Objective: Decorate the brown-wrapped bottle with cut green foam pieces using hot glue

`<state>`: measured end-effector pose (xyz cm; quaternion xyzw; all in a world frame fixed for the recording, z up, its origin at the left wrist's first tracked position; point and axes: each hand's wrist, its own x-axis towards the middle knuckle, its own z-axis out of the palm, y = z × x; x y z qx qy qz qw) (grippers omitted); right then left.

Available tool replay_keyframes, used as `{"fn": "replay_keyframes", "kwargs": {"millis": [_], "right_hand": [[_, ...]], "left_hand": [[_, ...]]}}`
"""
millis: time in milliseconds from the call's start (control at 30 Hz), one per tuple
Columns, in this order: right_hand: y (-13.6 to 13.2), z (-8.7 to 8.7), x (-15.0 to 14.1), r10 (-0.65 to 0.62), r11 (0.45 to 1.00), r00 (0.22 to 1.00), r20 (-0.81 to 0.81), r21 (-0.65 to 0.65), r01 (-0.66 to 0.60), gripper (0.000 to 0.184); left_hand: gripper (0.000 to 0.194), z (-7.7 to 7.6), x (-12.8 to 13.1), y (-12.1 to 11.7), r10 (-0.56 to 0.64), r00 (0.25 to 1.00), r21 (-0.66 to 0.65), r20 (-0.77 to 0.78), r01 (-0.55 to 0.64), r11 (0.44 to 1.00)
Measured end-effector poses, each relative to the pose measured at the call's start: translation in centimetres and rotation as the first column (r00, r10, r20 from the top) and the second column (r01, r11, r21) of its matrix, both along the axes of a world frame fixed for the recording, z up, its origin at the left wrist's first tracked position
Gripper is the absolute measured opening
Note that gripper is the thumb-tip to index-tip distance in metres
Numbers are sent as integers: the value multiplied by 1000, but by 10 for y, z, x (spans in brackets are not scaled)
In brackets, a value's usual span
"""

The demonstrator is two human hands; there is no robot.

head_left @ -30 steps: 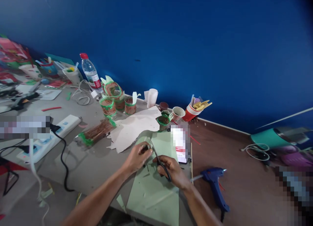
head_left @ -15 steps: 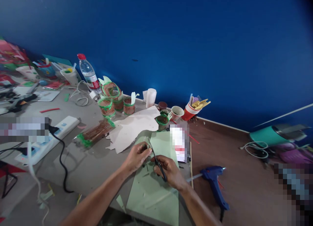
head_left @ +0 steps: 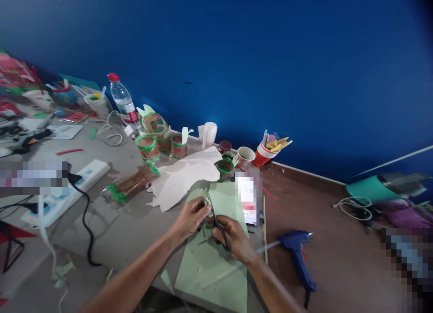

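My right hand (head_left: pixel 232 236) is closed round the dark handles of a pair of scissors (head_left: pixel 221 232), whose blades point up and away to the left. Fingers of my left hand (head_left: pixel 194 216) are pinched together right beside the blades. What sits in that pinch is too small to make out. Both hands are over a pale green sheet (head_left: pixel 219 272), with a few small dark scraps (head_left: pixel 204 233) lying on it under the fingers. A torn-edged white sheet (head_left: pixel 189 175) lies just beyond.
A blue glue gun (head_left: pixel 297 254) lies to the right. Brown cups with green rims (head_left: pixel 148 148), a water bottle (head_left: pixel 123 101) and a red cup of plastic cutlery (head_left: pixel 264 155) stand along the wall. On the left are a power strip (head_left: pixel 94 171) and a black cable (head_left: pixel 90 232).
The scissors' blades have shifted slightly against my left fingertips, and their handles sit a little differently in my right hand. Everything else looks the same.
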<state>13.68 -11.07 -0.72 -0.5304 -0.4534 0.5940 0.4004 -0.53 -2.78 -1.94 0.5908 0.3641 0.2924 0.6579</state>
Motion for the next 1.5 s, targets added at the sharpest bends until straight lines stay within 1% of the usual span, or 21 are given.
{"fn": "replay_keyframes", "kwargs": {"millis": [167, 367, 533, 733, 867, 967, 1033, 1133, 1233, 1367, 1500], "right_hand": [[0, 0, 0, 9, 1000, 1000, 8, 13, -9, 55], [0, 1, 0, 18, 1000, 1000, 3, 11, -18, 58], [-1, -1, 0, 15, 1000, 1000, 13, 18, -15, 55], [-2, -10, 0, 1, 1000, 1000, -19, 14, -1, 48], [-1, -11, 1, -23, 1000, 1000, 1, 13, 23, 48], [-1, -8, 4, -55, 998, 998, -13, 24, 55, 52], [-2, -6, 7, -85, 995, 995, -50, 52, 88, 55], [-3, -4, 10, -136, 982, 986, -99, 116, 148, 55], [-2, -5, 11, -174, 969, 977, -122, 154, 192, 52], [-1, -7, 7, -211, 957, 963, -168, 166, 239, 50], [1, -9, 4, -269, 941, 937, -225, 145, 305, 48]], "left_hand": [[42, -2, 1, 0, 5, 1000, 14, -9, -5, 1000], [42, -3, 1, 0, 4, 1000, 1, 11, -4, 1000], [43, -1, 2, 0, 2, 1000, 6, 9, -2, 1000], [42, 3, 2, 0, 10, 1000, -26, 14, -9, 1000], [46, 3, 1, 1, 25, 999, -33, 26, -25, 999], [47, 0, 0, 2, 40, 999, -37, 37, -39, 999], [48, 0, -1, 4, 66, 994, -56, 83, -62, 997], [46, 2, -3, 6, 116, 977, -125, 178, -94, 988], [42, 4, -4, 7, 134, 965, -190, 225, -91, 978], [40, 1, -6, 8, 130, 955, -217, 267, -72, 974], [40, -4, -8, 11, 138, 958, -228, 251, -80, 970]]}}
